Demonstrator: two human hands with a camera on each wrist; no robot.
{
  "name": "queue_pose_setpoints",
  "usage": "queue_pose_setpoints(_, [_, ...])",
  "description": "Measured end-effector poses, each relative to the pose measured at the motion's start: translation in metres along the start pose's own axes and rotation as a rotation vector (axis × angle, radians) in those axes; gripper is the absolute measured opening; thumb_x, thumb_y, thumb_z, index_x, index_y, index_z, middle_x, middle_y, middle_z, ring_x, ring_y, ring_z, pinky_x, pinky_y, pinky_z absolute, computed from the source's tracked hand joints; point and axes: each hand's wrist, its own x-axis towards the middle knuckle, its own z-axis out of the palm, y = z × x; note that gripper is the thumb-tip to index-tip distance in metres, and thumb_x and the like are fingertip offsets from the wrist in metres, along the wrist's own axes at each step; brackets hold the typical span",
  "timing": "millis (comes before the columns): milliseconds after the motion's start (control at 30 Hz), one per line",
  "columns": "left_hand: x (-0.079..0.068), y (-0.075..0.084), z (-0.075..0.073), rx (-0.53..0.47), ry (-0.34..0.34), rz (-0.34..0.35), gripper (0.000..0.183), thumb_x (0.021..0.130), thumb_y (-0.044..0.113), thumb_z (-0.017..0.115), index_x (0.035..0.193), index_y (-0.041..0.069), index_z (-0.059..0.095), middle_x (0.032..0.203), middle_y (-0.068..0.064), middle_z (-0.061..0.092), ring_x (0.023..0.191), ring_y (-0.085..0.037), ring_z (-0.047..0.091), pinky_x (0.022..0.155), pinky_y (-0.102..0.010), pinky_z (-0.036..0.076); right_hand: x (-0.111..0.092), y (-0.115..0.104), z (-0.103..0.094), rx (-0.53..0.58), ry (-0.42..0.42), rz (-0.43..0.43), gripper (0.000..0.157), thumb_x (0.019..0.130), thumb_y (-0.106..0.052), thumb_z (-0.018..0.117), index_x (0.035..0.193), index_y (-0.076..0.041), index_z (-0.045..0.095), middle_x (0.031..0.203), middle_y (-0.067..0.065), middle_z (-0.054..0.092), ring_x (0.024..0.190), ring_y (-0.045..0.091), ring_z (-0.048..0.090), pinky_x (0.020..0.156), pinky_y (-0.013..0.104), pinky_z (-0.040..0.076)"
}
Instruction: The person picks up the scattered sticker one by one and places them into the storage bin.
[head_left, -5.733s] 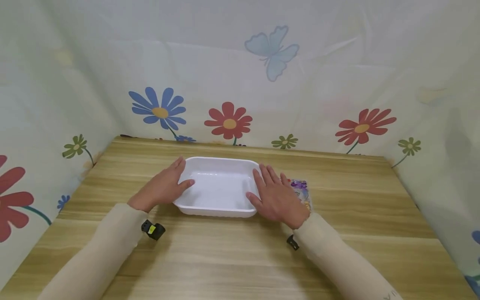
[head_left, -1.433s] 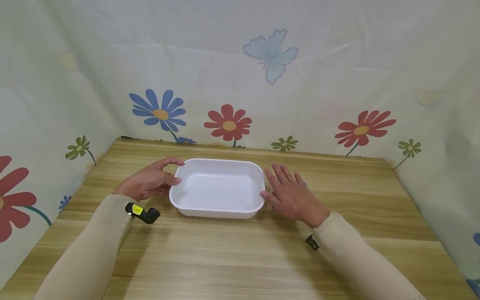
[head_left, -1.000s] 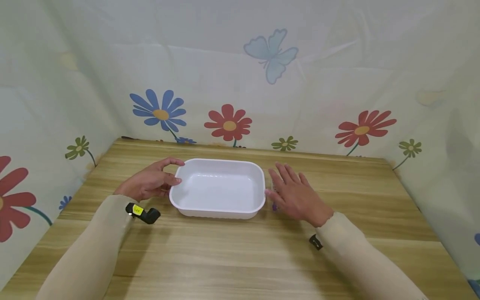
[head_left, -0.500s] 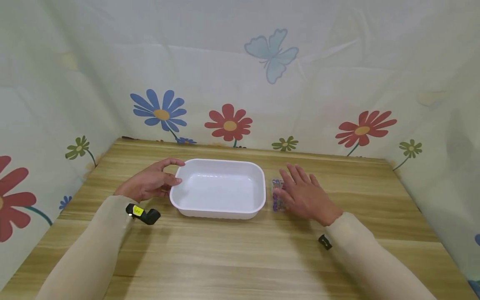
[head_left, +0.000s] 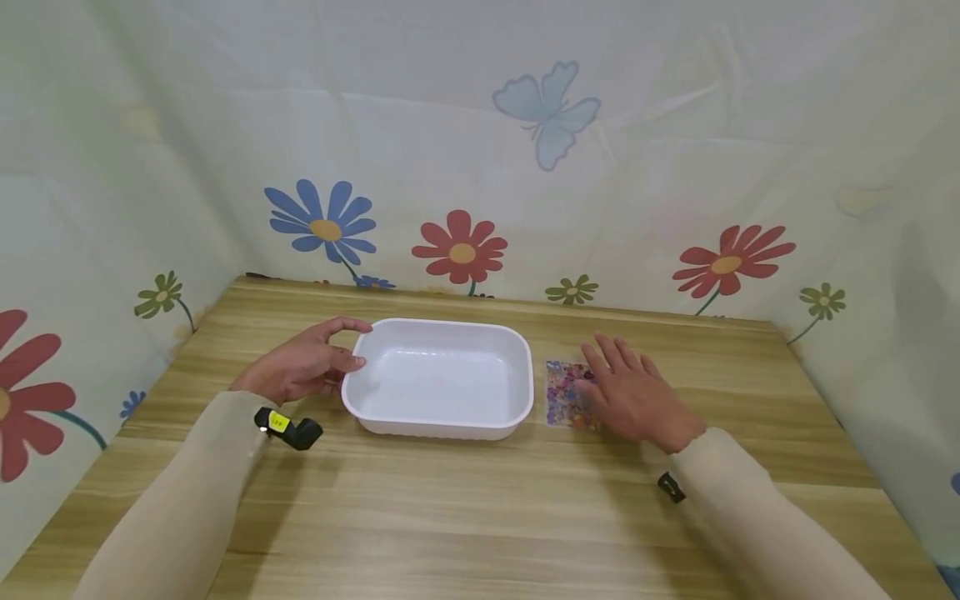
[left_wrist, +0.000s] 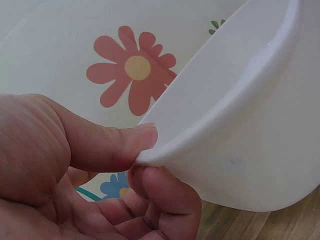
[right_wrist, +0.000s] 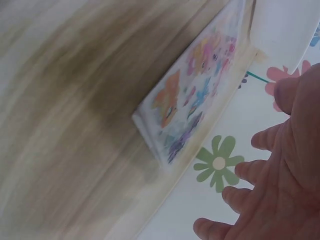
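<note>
A flowered pale cloth (head_left: 637, 183) stands behind and to both sides of a wood-grained table (head_left: 465, 533); two cream sleeves (head_left: 176, 492) reach over the table; the white tray (head_left: 442, 383), rectangular with rounded corners, sits upright near its middle, long sides running left to right; the left hand (head_left: 300, 364) pinches the tray's left end, thumb on the rim and bent fingers beneath (the left wrist view shows this closely); the right hand (head_left: 637, 398) holds nothing, its fingers apart from one another, and in the head view it covers part of a colourful packet (head_left: 564, 396); the packet, with cartoon figures on its face, lies flat on the table, just right of the tray and not touching it; a black camera (head_left: 305, 432) hangs at the left wrist.
</note>
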Motion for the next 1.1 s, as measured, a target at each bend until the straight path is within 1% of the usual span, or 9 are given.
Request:
queue_pose_setpoints(100, [0.001,0.000,0.000,-0.001,0.000,-0.002,0.073,0.099,0.010,0.069,0.160,0.022,0.030,0.116,-0.013,0.062,0.090,-0.028,0.063,0.081,-0.036,0.058,-0.001,0.004,0.001,0.000,-0.007,0.008,0.068,0.111,-0.043,0.040,0.165,-0.005,0.024,0.173,0.024,0.017,0.159,0.050,0.017,0.124,0.071,0.020])
queue_pose_setpoints(233, [0.002,-0.001,-0.001,-0.002,0.016,-0.013,0.073,0.099,0.010,0.070,0.160,0.023,0.031,0.110,-0.010,0.063,0.089,-0.027,0.062,0.079,-0.035,0.058,-0.001,0.009,0.002,-0.008,0.006,-0.011,0.067,0.110,-0.040,0.044,0.163,-0.001,0.027,0.170,0.027,0.022,0.157,0.051,0.021,0.124,0.066,0.024])
queue_pose_setpoints(333, [0.003,-0.001,0.000,-0.003,0.020,-0.018,0.073,0.099,0.010,0.070,0.160,0.023,0.032,0.109,-0.010,0.063,0.089,-0.027,0.062,0.080,-0.035,0.058,-0.002,0.013,0.003,-0.011,0.019,-0.029,0.067,0.110,-0.037,0.046,0.161,0.002,0.029,0.168,0.029,0.024,0.156,0.052,0.024,0.125,0.064,0.025])
queue_pose_setpoints(533, [0.002,-0.001,0.000,-0.014,0.013,-0.016,0.073,0.099,0.010,0.070,0.159,0.024,0.032,0.109,-0.010,0.063,0.089,-0.028,0.062,0.080,-0.036,0.058,-0.002,0.020,0.003,0.024,0.000,-0.034,0.066,0.110,-0.034,0.048,0.161,0.002,0.028,0.168,0.030,0.024,0.155,0.052,0.024,0.124,0.063,0.026])
queue_pose_setpoints(767, [0.000,0.000,0.001,-0.011,0.006,-0.008,0.072,0.099,0.009,0.069,0.159,0.023,0.032,0.107,-0.009,0.063,0.088,-0.027,0.063,0.079,-0.036,0.058,0.000,0.027,0.004,0.046,0.010,-0.029,0.066,0.107,-0.030,0.058,0.159,0.001,0.032,0.164,0.030,0.032,0.151,0.053,0.033,0.119,0.066,0.034])
queue_pose_setpoints(900, [0.000,0.001,0.001,-0.014,0.008,-0.012,0.072,0.099,0.009,0.069,0.159,0.023,0.032,0.105,-0.009,0.063,0.087,-0.027,0.062,0.079,-0.036,0.058,0.002,0.030,0.006,0.035,0.020,-0.035,0.063,0.106,-0.024,0.059,0.158,0.002,0.035,0.160,0.030,0.038,0.147,0.051,0.039,0.117,0.065,0.038])
queue_pose_setpoints(1100, [-0.001,0.001,0.001,-0.010,0.001,-0.006,0.073,0.099,0.008,0.069,0.159,0.022,0.031,0.110,-0.011,0.062,0.088,-0.028,0.063,0.080,-0.036,0.058,0.005,0.034,0.007,0.026,0.035,-0.030,0.058,0.105,-0.018,0.060,0.155,0.004,0.039,0.152,0.030,0.046,0.140,0.049,0.048,0.114,0.063,0.042])
